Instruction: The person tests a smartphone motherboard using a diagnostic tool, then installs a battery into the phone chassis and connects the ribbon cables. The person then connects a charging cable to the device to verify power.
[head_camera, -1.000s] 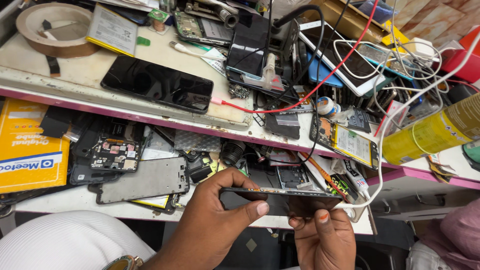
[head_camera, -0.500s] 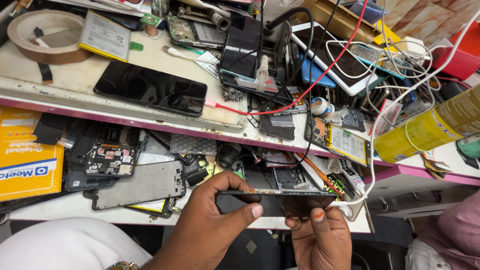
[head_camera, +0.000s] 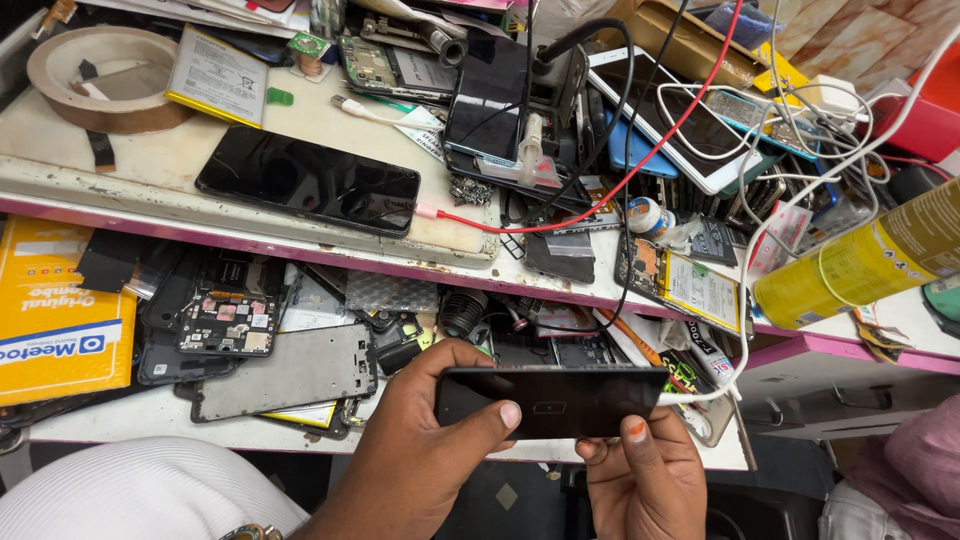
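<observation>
- Head view, looking down on a crowded repair bench with two bare hands low in the picture
- Left hand grasps the left end of a dark phone, thumb laid across its face and fingers behind it
- Right hand grips the phone's lower edge near the right end, thumb tip pressed on the face
- Phone location: held level in the air in front of the lower shelf, clear of the parts lying there
- White cable runs to the phone's right end; whether it is plugged in cannot be told
- Progress, as a judgement: the phone looks closed and whole, with no tool in either hand, so it appears to be under handling or check only; no opening or fitting work shows on it
- Lower shelf holds a grey phone frame, a circuit board and loose dark parts, with a yellow box at the left end
- Upper shelf carries a black phone lying flat, a tape roll and a flat battery
- Red wire and several white and black cables cross the bench centre and right
- Yellow spray can lies on its side at the right
- Obstruction: parts cover the shelf just behind the hands, and the cables hang near the phone's right end
</observation>
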